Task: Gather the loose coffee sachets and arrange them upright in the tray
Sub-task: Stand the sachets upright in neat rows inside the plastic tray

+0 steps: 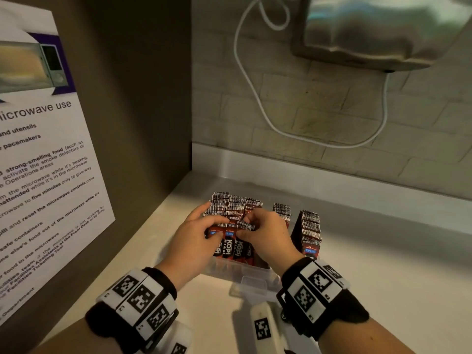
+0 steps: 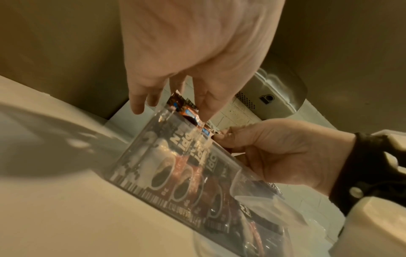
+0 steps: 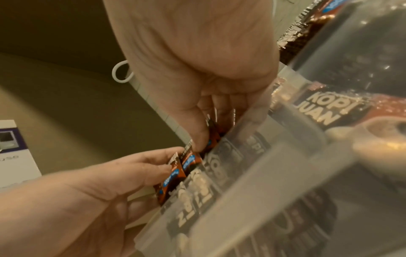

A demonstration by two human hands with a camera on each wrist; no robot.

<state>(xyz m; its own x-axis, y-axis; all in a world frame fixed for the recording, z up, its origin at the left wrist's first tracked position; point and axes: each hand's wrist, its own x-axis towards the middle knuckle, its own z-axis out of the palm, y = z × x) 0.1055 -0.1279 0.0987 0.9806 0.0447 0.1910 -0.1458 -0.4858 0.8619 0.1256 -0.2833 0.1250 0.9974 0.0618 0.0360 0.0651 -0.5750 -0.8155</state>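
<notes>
A clear plastic tray (image 1: pixel 240 273) stands on the pale counter. Its left side holds a bunch of dark red "KOPI" coffee sachets (image 1: pixel 235 208), standing upright. My left hand (image 1: pixel 217 226) pinches the tops of the sachets at the left of this bunch (image 3: pixel 175 167). My right hand (image 1: pixel 245 226) pinches one sachet top (image 3: pixel 211 139) just beside it, thumb pressed on the packet. The two hands nearly touch. Another row of upright sachets (image 1: pixel 310 231) fills the tray's right side. Through the tray wall (image 2: pixel 153 156) the sachets' printed cups show.
A brown side panel with a microwave-use poster (image 1: pixel 38 149) closes off the left. Behind the tray is a tiled wall with a white cable (image 1: pixel 255 106) and a steel dispenser (image 1: pixel 383 29) above. Bare counter (image 1: pixel 396 290) lies right of the tray.
</notes>
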